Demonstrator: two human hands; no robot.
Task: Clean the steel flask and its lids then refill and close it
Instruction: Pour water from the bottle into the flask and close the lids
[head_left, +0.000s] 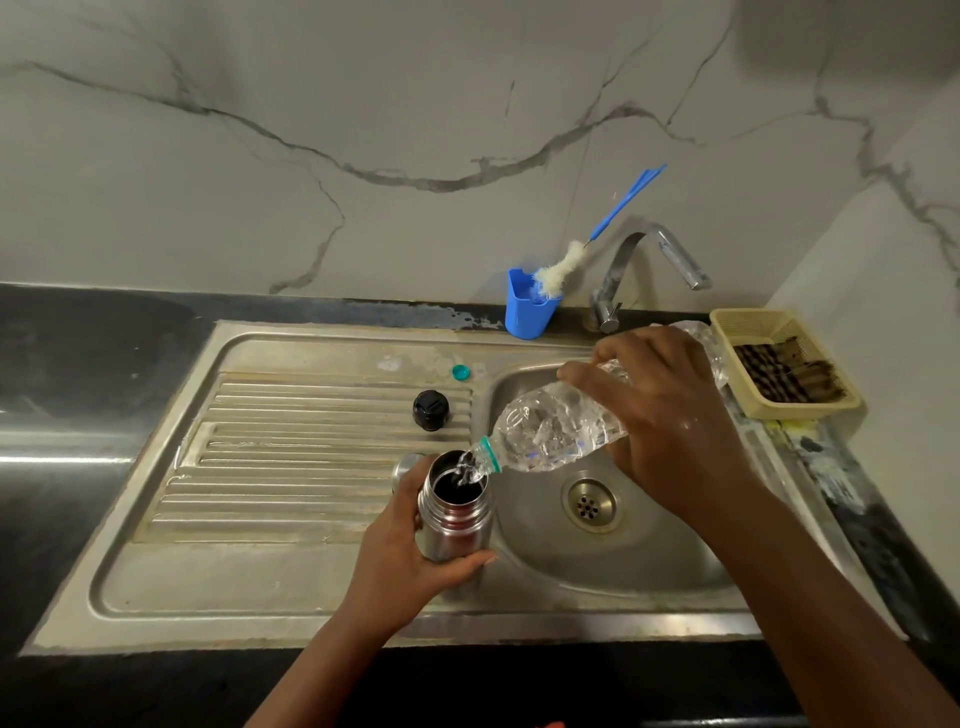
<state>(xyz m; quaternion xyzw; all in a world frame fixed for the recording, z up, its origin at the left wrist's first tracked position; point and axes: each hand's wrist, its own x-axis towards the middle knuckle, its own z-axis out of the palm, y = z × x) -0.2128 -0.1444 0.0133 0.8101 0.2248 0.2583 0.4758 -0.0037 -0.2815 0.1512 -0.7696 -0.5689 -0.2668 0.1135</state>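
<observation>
- The steel flask, open, stands at lower centre of the frame, gripped by the left hand.
- The right hand holds a tilted plastic bottle; water pours in.
- Refilling step, I judge; next the black lid, above on the sink, must be screwed on.

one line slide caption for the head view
Right hand pours a plastic bottle into the steel flask gripped by the left hand.
</observation>
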